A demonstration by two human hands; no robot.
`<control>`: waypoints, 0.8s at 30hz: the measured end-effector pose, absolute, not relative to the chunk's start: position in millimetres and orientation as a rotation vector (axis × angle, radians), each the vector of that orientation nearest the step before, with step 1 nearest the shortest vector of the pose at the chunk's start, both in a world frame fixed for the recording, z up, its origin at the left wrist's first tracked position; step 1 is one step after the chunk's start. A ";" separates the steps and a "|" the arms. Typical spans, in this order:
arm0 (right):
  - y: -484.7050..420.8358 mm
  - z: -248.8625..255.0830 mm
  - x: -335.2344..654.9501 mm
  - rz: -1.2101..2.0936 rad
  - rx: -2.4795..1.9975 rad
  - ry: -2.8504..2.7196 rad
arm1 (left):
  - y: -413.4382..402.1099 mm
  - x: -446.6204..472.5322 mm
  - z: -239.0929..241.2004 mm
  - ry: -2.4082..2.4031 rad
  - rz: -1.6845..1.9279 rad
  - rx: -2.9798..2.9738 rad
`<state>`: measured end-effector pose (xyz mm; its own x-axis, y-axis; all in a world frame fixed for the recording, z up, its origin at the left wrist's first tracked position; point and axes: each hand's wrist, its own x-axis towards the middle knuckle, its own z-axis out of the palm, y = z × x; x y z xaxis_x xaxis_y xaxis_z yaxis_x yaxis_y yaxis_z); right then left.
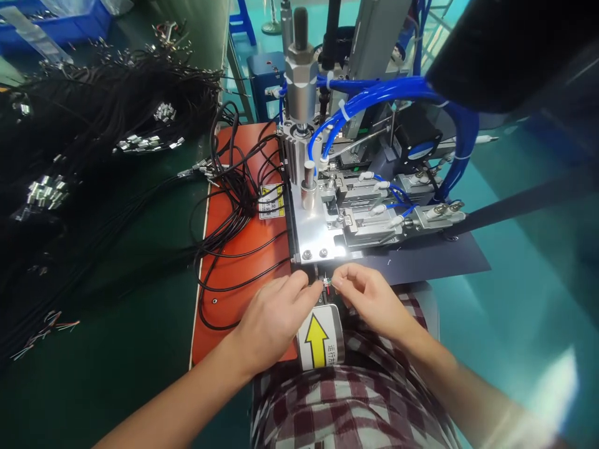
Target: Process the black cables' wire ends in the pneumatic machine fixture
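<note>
Small white-tipped wires [326, 282], with bits of red and green, show between my two hands at the front of the machine [314, 231]. My right hand [369, 299] pinches the wires from the right with thumb and forefinger. From the left, my left hand [278, 318] comes close to them with fingers closed; what it grips is hidden. Just below my fingertips is a plate with a yellow arrow [318, 340]. Several black cables [229, 212] loop over the orange board [248, 249] beside my left hand.
A large heap of black cables [107, 118] with metal connectors lies on the dark green table [116, 337] at left. A blue bin [75, 28] stands behind it. Blue air hoses [397, 90] arch over the machine's cylinders [369, 227]. A dark blurred object [510, 50] hangs at upper right.
</note>
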<state>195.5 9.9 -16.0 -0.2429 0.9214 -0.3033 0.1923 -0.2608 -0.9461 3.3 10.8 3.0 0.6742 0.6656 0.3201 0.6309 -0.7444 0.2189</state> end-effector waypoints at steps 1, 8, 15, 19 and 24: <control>9.7 -15.6 195.4 1.541 -1.414 -1.393 | 10.7 3.5 2.9 1.083 0.588 2.799; 6.9 -17.1 193.5 1.478 -1.428 -1.399 | 9.0 4.3 2.7 1.091 0.577 2.805; 7.3 -16.2 193.4 1.416 -1.448 -1.430 | 9.3 5.3 1.9 1.108 0.561 2.809; 7.1 -17.7 192.9 1.398 -1.449 -1.419 | 9.0 5.4 2.2 1.114 0.534 2.818; 5.7 -19.9 191.9 1.388 -1.450 -1.401 | 8.9 6.2 3.0 1.119 0.520 2.828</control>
<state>191.9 5.7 -19.9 -0.1483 0.9623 -0.2280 0.2374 -0.1892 -0.9528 6.2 8.9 3.0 0.6805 0.6737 0.2882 0.6548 -0.7356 0.1734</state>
